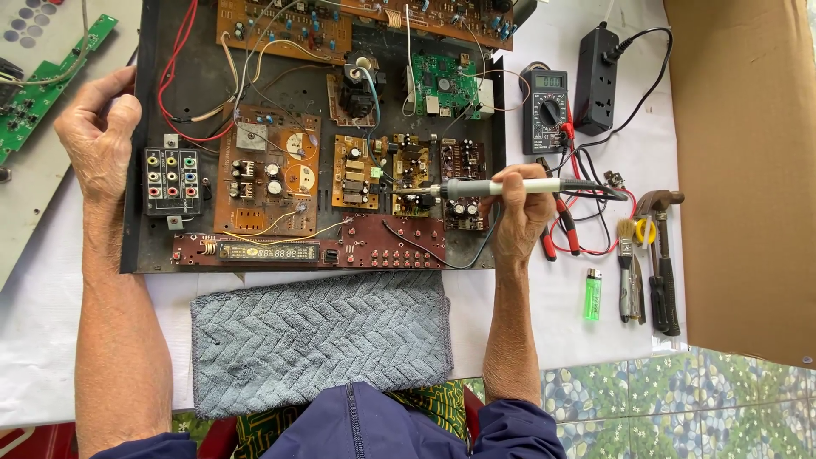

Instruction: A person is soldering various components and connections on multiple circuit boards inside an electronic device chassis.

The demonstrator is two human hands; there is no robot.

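An opened black metal chassis (136, 229) lies on the white table, filled with brown and green circuit boards and loose wires. My right hand (520, 208) grips a soldering iron (501, 186) with a grey and white handle, held level. Its tip points left and rests at a small brown board (410, 174) in the middle of the chassis. My left hand (100, 136) rests on the chassis's left rim with fingers curled over the edge, close to a block of coloured sockets (172, 181).
A grey towel (319, 336) lies at the near edge. Right of the chassis sit a multimeter (544, 106), a black power strip (597, 78), red-handled pliers (561, 229), a green lighter (592, 294), a brush (626, 268), a hammer (663, 255) and a cardboard sheet (748, 170). A green board (42, 85) lies far left.
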